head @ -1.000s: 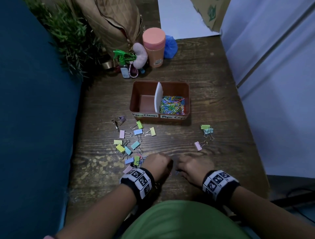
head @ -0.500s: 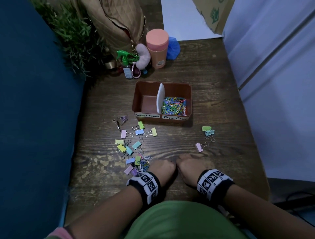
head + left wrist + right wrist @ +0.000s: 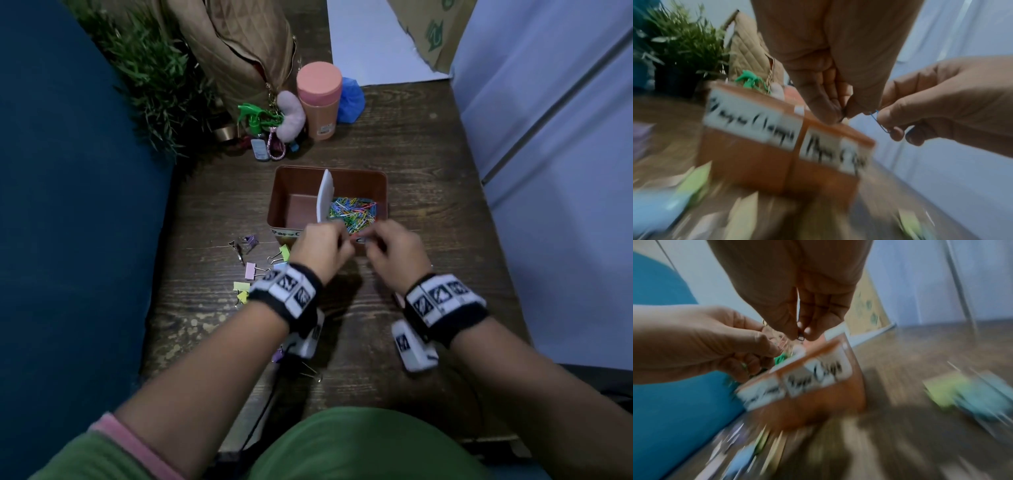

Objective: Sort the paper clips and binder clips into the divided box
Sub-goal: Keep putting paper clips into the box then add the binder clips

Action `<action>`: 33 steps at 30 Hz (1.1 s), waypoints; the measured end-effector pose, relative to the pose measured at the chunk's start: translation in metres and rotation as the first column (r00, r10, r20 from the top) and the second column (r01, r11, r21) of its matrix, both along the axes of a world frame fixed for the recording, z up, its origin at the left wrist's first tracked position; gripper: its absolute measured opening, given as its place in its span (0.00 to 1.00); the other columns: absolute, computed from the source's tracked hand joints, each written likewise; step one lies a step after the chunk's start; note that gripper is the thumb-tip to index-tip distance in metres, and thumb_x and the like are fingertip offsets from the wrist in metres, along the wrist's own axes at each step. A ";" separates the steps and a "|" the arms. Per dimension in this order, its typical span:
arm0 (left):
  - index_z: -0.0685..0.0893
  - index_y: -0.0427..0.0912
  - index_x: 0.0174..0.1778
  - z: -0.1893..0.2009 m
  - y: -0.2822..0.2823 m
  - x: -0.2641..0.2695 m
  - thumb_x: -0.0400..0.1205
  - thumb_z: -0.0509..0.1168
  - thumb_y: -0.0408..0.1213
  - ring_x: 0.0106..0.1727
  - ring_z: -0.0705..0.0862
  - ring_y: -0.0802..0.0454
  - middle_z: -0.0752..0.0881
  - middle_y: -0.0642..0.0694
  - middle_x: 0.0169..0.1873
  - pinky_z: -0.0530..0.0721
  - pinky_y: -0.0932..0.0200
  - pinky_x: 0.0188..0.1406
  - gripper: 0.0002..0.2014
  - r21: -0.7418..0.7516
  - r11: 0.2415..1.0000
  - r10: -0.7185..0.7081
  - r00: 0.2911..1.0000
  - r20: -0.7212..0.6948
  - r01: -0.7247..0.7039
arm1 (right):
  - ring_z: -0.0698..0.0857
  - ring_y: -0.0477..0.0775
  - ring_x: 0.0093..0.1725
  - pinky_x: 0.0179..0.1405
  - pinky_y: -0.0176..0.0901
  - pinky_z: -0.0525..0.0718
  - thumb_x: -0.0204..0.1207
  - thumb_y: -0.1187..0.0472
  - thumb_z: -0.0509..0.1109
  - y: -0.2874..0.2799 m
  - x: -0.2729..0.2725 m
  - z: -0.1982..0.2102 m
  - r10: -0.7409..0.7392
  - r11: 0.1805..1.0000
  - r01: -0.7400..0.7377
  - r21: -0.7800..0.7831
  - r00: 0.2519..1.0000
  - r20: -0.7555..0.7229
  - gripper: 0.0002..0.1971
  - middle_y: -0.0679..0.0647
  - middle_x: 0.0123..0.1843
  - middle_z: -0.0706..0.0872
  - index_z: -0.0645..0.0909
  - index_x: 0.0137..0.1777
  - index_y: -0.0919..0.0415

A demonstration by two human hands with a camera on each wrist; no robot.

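Brown plastic, the divided box [image 3: 382, 192] sits mid-surface with a white divider [image 3: 324, 197] standing between its two compartments. I see a heap of coloured paper clips [image 3: 352, 211] in the right compartment; the left one shows only its floor. Two handwritten labels run along the near wall (blurred in both wrist views, so I can't read them fully).

Both my hands hover over the box's near rim, close together. My right hand [image 3: 394, 251] pinches a blue paper clip [image 3: 878, 121] between thumb and fingers [image 3: 888, 118], the remaining digits curled under. My left hand [image 3: 320, 248] has its fingers bunched against the thumb, and the right wrist view shows thin pale clips [image 3: 783, 343] caught at the tips; I take it as holding clips, though the blur hides how many.

Binder clips [image 3: 253, 270] in pink, yellow, green and purple lie scattered on the dark wooden surface [image 3: 428, 212] to the left of the box, partly behind my left wrist. A green and a blue one [image 3: 966, 395] lie smeared to the right in the right wrist view.

Beyond the box stand a peach tumbler [image 3: 320, 101], a green spray bottle [image 3: 257, 132], a quilted tan bag [image 3: 239, 44] and a leafy plant [image 3: 150, 78].
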State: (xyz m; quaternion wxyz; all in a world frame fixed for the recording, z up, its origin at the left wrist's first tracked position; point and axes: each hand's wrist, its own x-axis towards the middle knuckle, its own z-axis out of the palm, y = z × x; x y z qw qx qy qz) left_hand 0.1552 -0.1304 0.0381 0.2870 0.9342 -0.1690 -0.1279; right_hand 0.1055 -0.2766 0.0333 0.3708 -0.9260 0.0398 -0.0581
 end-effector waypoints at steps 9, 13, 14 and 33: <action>0.87 0.47 0.54 0.015 0.030 0.030 0.79 0.64 0.38 0.53 0.87 0.40 0.90 0.41 0.51 0.85 0.48 0.53 0.10 0.055 0.997 -0.067 0.995 0.078 0.063 | 0.84 0.58 0.51 0.51 0.47 0.83 0.73 0.61 0.70 0.001 0.031 0.002 0.119 0.990 -0.107 -0.094 0.983 0.138 0.13 0.58 0.53 0.85 0.83 0.58 0.56; 0.85 0.48 0.45 -0.004 0.080 -0.010 0.77 0.68 0.39 0.47 0.87 0.44 0.89 0.45 0.47 0.85 0.52 0.47 0.03 0.188 0.982 -0.018 0.999 -0.044 0.026 | 0.86 0.61 0.46 0.44 0.48 0.83 0.74 0.61 0.69 0.038 -0.016 -0.027 0.365 0.913 -0.382 -0.143 0.922 -0.130 0.06 0.56 0.47 0.88 0.85 0.49 0.57; 0.85 0.48 0.45 -0.011 0.093 -0.020 0.78 0.68 0.39 0.46 0.87 0.45 0.90 0.45 0.46 0.86 0.52 0.47 0.02 0.216 0.976 0.009 0.996 -0.093 0.011 | 0.86 0.60 0.48 0.45 0.48 0.83 0.75 0.60 0.68 0.049 -0.026 -0.035 0.411 0.887 -0.442 -0.136 0.888 -0.208 0.07 0.55 0.49 0.87 0.84 0.50 0.56; 0.87 0.51 0.51 -0.070 0.130 -0.086 0.78 0.68 0.36 0.53 0.84 0.49 0.86 0.48 0.51 0.83 0.54 0.56 0.09 0.155 0.982 -0.058 0.951 -0.304 0.109 | 0.82 0.64 0.52 0.43 0.53 0.84 0.72 0.66 0.69 0.063 -0.073 -0.073 0.458 0.812 -0.545 -0.210 0.817 -0.351 0.06 0.60 0.51 0.85 0.83 0.48 0.60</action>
